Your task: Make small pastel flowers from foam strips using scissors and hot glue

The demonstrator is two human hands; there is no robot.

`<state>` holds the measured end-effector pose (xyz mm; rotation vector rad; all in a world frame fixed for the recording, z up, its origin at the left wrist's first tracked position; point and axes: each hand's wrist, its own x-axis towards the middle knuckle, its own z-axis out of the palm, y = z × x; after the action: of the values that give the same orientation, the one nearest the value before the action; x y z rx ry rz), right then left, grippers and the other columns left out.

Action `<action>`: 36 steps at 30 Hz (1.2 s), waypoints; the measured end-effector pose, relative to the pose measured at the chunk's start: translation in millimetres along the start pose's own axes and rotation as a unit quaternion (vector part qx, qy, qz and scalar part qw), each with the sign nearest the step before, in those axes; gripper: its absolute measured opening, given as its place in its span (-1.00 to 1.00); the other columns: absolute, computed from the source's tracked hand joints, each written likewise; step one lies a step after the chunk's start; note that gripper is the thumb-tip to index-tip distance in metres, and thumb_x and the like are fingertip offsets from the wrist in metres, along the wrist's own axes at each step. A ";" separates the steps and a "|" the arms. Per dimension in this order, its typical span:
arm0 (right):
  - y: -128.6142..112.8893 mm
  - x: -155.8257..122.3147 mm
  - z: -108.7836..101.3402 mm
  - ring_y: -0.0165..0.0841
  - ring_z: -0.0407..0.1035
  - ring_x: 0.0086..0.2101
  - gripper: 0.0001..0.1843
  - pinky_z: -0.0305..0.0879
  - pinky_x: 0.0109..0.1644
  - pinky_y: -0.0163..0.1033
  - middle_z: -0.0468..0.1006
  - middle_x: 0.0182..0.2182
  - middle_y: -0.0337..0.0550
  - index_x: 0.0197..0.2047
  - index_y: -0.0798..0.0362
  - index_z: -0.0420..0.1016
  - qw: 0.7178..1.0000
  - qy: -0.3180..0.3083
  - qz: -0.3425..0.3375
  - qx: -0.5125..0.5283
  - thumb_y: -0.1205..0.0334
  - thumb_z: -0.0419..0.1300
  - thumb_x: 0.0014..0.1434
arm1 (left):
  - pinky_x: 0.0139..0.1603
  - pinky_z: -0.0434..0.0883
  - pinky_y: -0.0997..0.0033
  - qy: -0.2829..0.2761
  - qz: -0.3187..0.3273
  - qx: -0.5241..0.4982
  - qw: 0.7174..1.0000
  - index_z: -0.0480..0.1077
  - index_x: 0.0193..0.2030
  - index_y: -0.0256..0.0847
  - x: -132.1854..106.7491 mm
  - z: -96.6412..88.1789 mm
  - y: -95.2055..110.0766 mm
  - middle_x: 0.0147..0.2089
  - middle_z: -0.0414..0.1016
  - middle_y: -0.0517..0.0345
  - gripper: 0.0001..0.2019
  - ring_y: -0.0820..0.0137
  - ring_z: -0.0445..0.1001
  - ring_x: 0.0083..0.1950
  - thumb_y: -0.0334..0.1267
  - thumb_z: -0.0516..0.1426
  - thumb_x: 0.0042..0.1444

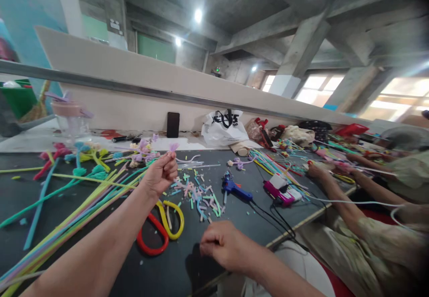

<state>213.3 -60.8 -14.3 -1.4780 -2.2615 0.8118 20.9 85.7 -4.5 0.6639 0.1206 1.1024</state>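
Observation:
My left hand [161, 172] is raised over the dark table [100, 252], its fingers closed on a small lilac pipe-cleaner flower [174, 147] held upright. My right hand [224, 244] rests low near the table's front edge with its fingers curled into a pinch; what it holds, if anything, is too small to make out. Between the hands lie red-and-yellow scissors [161, 230] and a scatter of cut pipe-cleaner bits [197, 194]. A blue glue gun [234, 188] lies just beyond my right hand.
Long coloured pipe cleaners [67, 212] fan across the left of the table, with finished flowers [140, 151] behind. A pink glue gun [279, 192], cables, a white bag [224, 129] and a black phone [173, 125] stand farther back. Another person's arms [335, 189] work at the right.

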 end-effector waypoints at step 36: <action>73.7 21.1 -35.7 -0.36 0.35 -0.32 -0.82 0.24 -0.21 -0.27 0.47 -0.39 -0.18 -0.36 0.05 0.42 0.974 0.205 0.002 -0.096 0.43 0.03 0.06 | -0.70 -0.07 0.64 -0.012 -0.094 0.046 0.994 0.30 -0.44 -0.31 0.3 6.9 -9.0 -0.71 -0.09 0.39 -0.86 0.63 -0.10 -0.69 -0.31 0.06 0.09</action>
<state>277.7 -9.1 -32.4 -1.5621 -2.0627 0.2554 30.9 80.4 -3.9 0.7327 0.2109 0.9118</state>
